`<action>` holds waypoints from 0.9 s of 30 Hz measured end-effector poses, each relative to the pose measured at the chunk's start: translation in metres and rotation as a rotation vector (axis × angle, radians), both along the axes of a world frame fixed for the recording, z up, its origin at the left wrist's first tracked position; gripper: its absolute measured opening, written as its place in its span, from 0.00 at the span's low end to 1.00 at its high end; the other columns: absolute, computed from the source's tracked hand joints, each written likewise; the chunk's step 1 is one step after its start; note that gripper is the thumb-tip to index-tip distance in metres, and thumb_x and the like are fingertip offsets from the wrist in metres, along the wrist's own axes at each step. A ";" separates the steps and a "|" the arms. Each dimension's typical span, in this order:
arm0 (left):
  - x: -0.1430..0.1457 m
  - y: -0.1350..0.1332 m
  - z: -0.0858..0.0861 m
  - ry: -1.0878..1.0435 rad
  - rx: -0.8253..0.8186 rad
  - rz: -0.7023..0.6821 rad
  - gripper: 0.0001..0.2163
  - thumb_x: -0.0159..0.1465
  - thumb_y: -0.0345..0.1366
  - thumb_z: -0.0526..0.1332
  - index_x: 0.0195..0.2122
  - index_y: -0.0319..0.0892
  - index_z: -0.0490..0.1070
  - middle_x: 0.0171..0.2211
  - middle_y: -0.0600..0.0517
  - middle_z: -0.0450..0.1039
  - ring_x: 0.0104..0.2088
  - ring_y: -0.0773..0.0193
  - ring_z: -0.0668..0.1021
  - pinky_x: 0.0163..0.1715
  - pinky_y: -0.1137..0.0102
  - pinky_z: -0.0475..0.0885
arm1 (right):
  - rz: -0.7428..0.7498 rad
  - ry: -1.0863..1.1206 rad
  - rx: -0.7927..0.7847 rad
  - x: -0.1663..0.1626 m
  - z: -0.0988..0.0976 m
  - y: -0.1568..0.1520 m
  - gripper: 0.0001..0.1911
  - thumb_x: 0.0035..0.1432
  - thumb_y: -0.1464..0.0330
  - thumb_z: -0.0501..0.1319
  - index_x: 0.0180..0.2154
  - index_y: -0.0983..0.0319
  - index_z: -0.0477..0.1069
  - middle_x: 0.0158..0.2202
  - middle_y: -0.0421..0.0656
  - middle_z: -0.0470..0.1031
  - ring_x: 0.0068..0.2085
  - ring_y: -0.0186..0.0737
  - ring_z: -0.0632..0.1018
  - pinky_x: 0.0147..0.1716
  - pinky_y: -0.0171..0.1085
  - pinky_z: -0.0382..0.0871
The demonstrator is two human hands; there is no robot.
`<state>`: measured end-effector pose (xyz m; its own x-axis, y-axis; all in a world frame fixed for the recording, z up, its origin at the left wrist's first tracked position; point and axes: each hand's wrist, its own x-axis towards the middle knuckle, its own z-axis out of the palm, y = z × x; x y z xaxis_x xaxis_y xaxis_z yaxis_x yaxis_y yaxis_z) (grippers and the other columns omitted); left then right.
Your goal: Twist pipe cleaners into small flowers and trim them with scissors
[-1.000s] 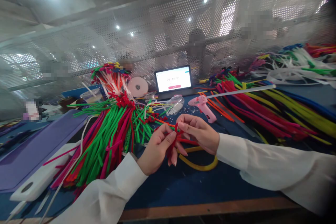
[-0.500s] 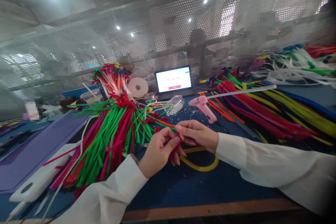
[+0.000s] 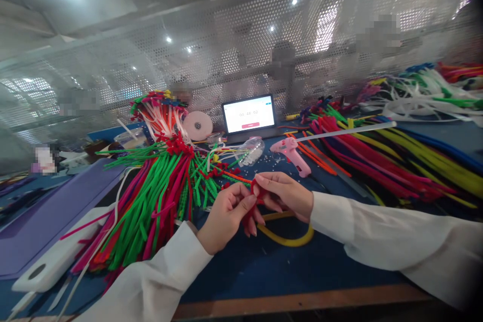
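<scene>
My left hand [image 3: 230, 216] and my right hand [image 3: 285, 192] meet over the front of the blue table. Between their pinched fingers is a red pipe cleaner [image 3: 257, 191], bent into a small curve at the right fingertips. Part of it hangs below the left fingers, and the rest is hidden by them. Beneath my hands lies a looped yellow pipe cleaner [image 3: 294, 242] on the tabletop. Just behind them, an orange pipe cleaner [image 3: 237, 177] points toward the right fingers.
A pink glue gun [image 3: 292, 156] with a long glue stick lies behind my right hand. Green and red pipe cleaners [image 3: 147, 211] pile up on the left beside a white power strip [image 3: 56, 256]. A lit tablet [image 3: 249, 113] stands at the back. More pipe cleaners [image 3: 377, 161] spread rightward.
The red pipe cleaner now shows as a raised curve at my right fingertips, where less of it was visible before. Both hands stay in nearly the same place.
</scene>
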<state>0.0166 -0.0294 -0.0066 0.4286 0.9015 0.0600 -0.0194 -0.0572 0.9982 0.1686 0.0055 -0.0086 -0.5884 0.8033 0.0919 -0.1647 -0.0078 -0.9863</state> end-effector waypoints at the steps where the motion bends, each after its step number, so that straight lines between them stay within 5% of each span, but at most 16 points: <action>1: 0.000 0.000 0.000 -0.007 0.002 0.008 0.10 0.58 0.41 0.52 0.27 0.40 0.56 0.19 0.54 0.69 0.13 0.72 0.68 0.11 0.78 0.61 | -0.002 0.011 -0.017 0.001 0.000 0.000 0.20 0.56 0.56 0.47 0.26 0.66 0.64 0.08 0.33 0.55 0.11 0.24 0.54 0.13 0.29 0.40; 7: 0.000 0.001 0.000 -0.042 -0.002 0.026 0.09 0.58 0.40 0.52 0.27 0.40 0.55 0.19 0.54 0.70 0.14 0.73 0.68 0.13 0.78 0.61 | 0.012 0.148 -0.142 0.001 0.002 0.001 0.20 0.55 0.57 0.48 0.25 0.66 0.65 0.11 0.33 0.55 0.12 0.23 0.54 0.15 0.28 0.49; 18: -0.001 0.000 0.000 0.013 0.038 0.025 0.11 0.58 0.42 0.52 0.27 0.40 0.54 0.19 0.54 0.68 0.14 0.72 0.69 0.12 0.77 0.63 | 0.070 0.182 -0.209 0.004 0.003 0.004 0.17 0.54 0.61 0.52 0.20 0.65 0.61 0.05 0.29 0.45 0.10 0.22 0.45 0.11 0.26 0.42; 24: -0.002 -0.003 0.001 0.143 0.167 0.078 0.09 0.59 0.41 0.50 0.27 0.41 0.54 0.19 0.54 0.68 0.15 0.70 0.70 0.14 0.76 0.64 | -0.064 0.012 -0.157 0.004 0.000 0.007 0.21 0.51 0.52 0.50 0.25 0.64 0.64 0.07 0.32 0.55 0.10 0.24 0.51 0.10 0.27 0.41; 27: -0.005 -0.003 -0.002 0.362 0.364 0.130 0.07 0.60 0.38 0.49 0.29 0.41 0.56 0.21 0.53 0.69 0.17 0.69 0.71 0.17 0.75 0.64 | 0.002 -0.170 -0.131 0.005 -0.001 0.007 0.27 0.52 0.49 0.44 0.23 0.65 0.64 0.08 0.37 0.60 0.10 0.24 0.55 0.10 0.28 0.41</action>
